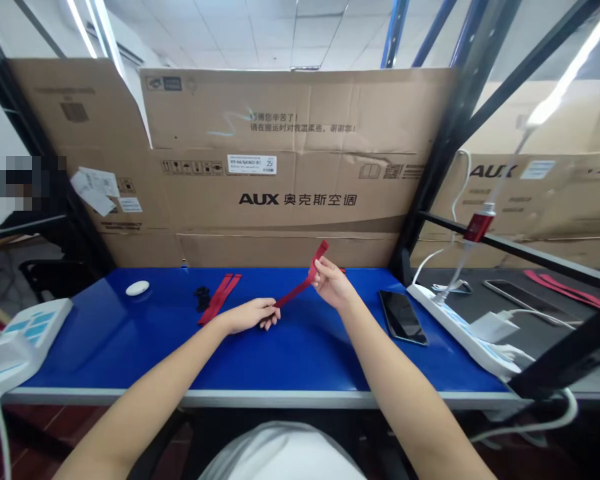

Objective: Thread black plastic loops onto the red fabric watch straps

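Both my hands hold one red strap (300, 288) stretched slantwise above the blue table (130, 347). My left hand (250, 315) pinches its lower end just over the tabletop. My right hand (330, 283) is closed on its upper part, and the free tip sticks up past my fingers. Two more red straps (220, 298) lie flat on the table left of my left hand. A small pile of black pieces (202, 298) sits beside them.
A white oval object (137, 288) lies at the far left of the table. A black phone (403, 317) lies to the right of my right arm. White power strips (460, 327) with plugs sit at both sides. A cardboard wall (300, 167) closes the back.
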The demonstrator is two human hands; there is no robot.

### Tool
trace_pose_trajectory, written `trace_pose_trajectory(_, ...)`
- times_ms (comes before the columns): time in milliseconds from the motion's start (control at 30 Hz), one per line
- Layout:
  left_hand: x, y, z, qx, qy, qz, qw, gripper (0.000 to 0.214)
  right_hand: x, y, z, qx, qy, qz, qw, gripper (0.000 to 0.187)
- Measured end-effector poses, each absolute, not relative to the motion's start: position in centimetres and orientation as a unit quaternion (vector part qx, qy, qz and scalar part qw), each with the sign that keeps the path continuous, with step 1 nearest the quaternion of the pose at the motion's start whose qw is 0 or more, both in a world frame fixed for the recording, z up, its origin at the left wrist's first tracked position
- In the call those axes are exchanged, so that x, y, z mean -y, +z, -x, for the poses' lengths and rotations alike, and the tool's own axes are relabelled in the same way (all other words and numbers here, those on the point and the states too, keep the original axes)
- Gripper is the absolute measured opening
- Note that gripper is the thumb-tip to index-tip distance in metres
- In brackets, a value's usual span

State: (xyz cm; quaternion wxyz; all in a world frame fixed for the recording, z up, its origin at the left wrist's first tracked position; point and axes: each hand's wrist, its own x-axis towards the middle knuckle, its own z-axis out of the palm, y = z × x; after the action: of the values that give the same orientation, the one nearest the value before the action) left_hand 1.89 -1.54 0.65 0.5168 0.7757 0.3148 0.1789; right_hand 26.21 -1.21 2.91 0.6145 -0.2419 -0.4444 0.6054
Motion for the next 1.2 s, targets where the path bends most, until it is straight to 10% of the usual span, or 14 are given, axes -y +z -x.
trace_pose_trajectory(300, 1.3, 0.4, -3.5, -0.319, 0.284, -0.814, 0.393, 0.048, 1.2, 0.0, -21.3, 0.504, 0.625, 0.331, 0.497, 0.032)
trace_pose_trajectory(600, -3.0, 2.0, 4.2, -0.594, 0.164, -0.787, 0.024, 0.034, -0.9, -1.2, -24.3, 0.560, 0.457, 0.509, 0.468, 0.011)
trace_pose_trajectory(1200, -5.7, 0.7, 9.7, -0.762, 0.104, -0.639, -0.008, 0.042, -0.7, -1.9, -25.8, 0.608, 0.047, 0.777, 0.156, 0.051)
